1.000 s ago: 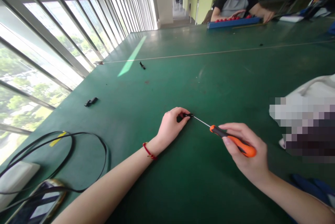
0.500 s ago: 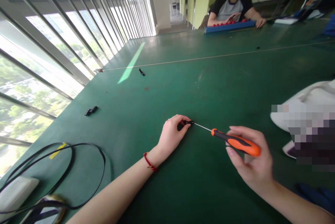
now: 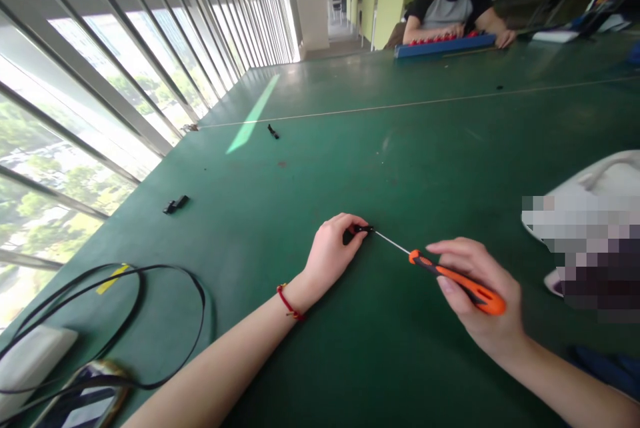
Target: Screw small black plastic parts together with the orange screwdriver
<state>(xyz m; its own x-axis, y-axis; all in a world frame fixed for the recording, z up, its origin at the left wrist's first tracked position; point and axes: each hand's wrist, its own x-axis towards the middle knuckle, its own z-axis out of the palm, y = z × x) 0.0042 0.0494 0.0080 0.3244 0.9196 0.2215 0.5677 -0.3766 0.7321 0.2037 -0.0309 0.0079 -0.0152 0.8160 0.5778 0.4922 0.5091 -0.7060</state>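
Note:
Between the thumb and fingers of my left hand [image 3: 334,245] is a small black part [image 3: 367,229], held low over the green table [image 3: 310,181]. Its exact kind is too small to make out. A red cord bracelet [image 3: 289,303] circles my left wrist. My right hand [image 3: 487,301] grips a screwdriver [image 3: 477,289] by its orange and black handle. The thin metal shaft points left, and its tip meets the right end of the black part.
Two small black pieces [image 3: 176,204] [image 3: 273,132] lie to the left and farther back. A looped black cable [image 3: 200,308], a white block [image 3: 37,361] and a phone-like object [image 3: 95,395] sit at lower left. A white bag [image 3: 600,181] is at right. Across the table, a person [image 3: 450,11] is beside a blue tray [image 3: 445,47].
The screwdriver handle has turned in my right hand, showing a different side, and its rear end sits a little lower. The view has shifted slightly. My left hand keeps its hold.

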